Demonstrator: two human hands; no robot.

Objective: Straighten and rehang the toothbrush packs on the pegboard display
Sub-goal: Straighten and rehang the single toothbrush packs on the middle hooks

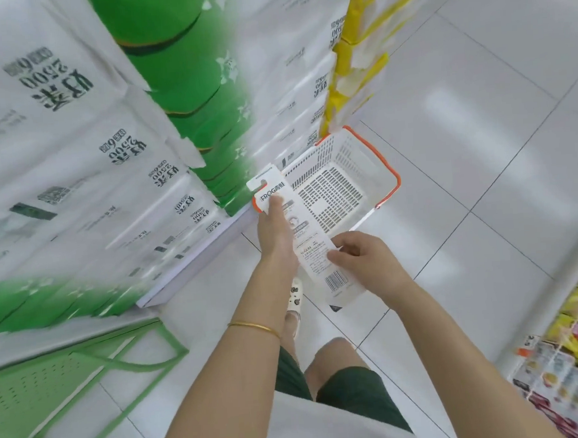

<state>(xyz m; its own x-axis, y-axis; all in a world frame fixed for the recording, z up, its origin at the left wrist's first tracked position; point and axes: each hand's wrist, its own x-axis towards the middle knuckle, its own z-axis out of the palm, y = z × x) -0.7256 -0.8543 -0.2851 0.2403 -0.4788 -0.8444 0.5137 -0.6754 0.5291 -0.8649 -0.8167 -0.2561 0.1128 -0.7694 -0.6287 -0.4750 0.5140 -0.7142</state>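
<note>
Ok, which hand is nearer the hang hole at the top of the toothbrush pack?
Left. The left hand lies on the toothbrush pack, fingertips just below the hang hole; the right hand pinches its lower half, near the barcode.

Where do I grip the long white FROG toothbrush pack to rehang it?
Probably pinch the long white toothbrush pack across its narrow width just under the hang hole, coming from the barcode end: the flat card is long, and the hole stays clear.
</note>
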